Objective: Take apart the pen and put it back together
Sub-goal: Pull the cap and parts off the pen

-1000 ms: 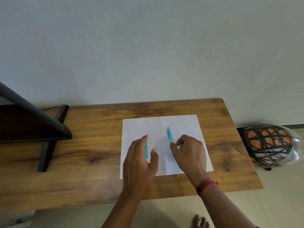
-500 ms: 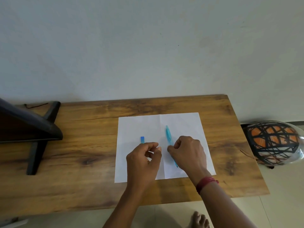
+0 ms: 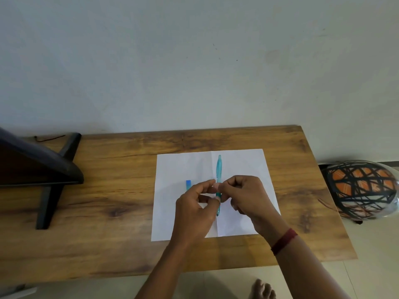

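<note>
Centrally, a teal pen barrel (image 3: 219, 171) is lying lengthwise along the middle fold of a white sheet of paper (image 3: 183, 165), which is resting on a wooden table (image 3: 121, 169). Both hands are meeting over the barrel's near half. The left hand (image 3: 194, 209) is curling inward, its thumb and forefinger pressing together at the barrel's left side; whether they are clamping the barrel itself or a smaller part cannot be told, since the contact point is blurred. The right hand (image 3: 248, 198) is mirroring it from the other side, its fingertips (image 3: 224, 186) pinched against those of the left hand at the same spot. A red band (image 3: 284, 241) is encircling the right wrist. A short blue pen piece (image 3: 188, 184) is lying apart on the paper, just left of the left hand. A dark stand (image 3: 54, 169) is occupying the table's left end, and a netted orange ball (image 3: 362, 188) is sitting beyond the right edge.
</note>
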